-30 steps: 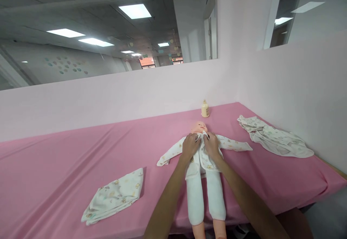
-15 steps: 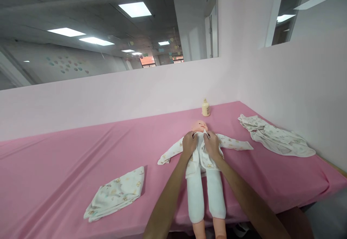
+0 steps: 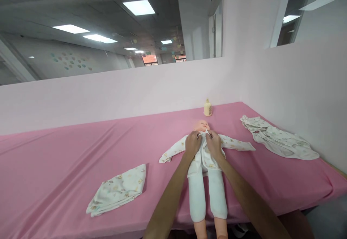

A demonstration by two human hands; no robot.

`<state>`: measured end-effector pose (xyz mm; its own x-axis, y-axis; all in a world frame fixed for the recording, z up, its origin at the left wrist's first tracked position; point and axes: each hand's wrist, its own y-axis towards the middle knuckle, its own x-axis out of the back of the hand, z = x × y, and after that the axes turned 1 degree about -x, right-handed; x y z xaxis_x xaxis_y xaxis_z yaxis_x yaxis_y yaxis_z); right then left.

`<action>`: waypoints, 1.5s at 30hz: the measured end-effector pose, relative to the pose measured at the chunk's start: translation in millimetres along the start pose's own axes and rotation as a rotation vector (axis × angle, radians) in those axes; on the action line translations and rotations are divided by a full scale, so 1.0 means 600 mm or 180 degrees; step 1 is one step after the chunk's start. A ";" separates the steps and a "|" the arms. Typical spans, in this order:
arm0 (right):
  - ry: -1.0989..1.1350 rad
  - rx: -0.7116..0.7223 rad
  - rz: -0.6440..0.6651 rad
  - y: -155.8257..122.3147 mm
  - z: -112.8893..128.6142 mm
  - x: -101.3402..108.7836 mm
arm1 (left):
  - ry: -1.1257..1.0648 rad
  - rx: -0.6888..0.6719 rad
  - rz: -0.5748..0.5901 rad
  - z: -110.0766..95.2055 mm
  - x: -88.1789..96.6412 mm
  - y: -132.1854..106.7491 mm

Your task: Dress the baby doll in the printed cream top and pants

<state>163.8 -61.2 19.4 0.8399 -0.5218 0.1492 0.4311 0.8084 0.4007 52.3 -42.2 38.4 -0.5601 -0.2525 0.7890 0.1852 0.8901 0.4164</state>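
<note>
A baby doll (image 3: 201, 124) lies on its back on a pink-covered table, its head away from me and its lower legs at the near edge. It wears a white printed baby jacket (image 3: 177, 149), front parted, with both sleeves spread sideways. White cloth covers its body and upper legs. My left hand (image 3: 193, 143) pinches the jacket's left front edge near the neck. Opposite it, my right hand (image 3: 214, 144) grips the right front edge near the collar. The two hands are close together but apart. They hide most of the doll's chest.
Folded printed cloth (image 3: 119, 190) lies at the front left of the pink sheet (image 3: 67, 152). Another crumpled printed garment (image 3: 282, 137) lies at the right by the wall. A cream pump bottle (image 3: 208, 108) stands behind the doll's head. Walls with windows border the table's back and right.
The view has shifted slightly, so everything sits a little further right. Both hands keep their hold on the jacket edges near the neck; the doll stays in place.
</note>
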 end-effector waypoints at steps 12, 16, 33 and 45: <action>-0.0058 -0.0249 0.0051 -0.002 0.008 0.003 | -0.0051 0.0112 -0.0006 0.000 0.002 0.006; -0.0029 -0.0208 0.0052 -0.003 0.008 0.002 | -0.0217 0.0038 -0.0050 0.006 -0.001 0.009; -0.0077 -0.0053 0.0277 -0.003 -0.002 -0.001 | -0.0392 -0.0287 -0.0382 0.017 -0.012 0.001; 0.0115 0.0013 0.0435 0.003 -0.010 -0.006 | -0.0120 -0.0381 -0.0276 0.015 -0.016 -0.003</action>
<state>163.7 -56.5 13.8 0.9020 -0.3968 0.1699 0.3108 0.8701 0.3825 50.1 -37.9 25.8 -0.6077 -0.3100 0.7312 0.2286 0.8135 0.5348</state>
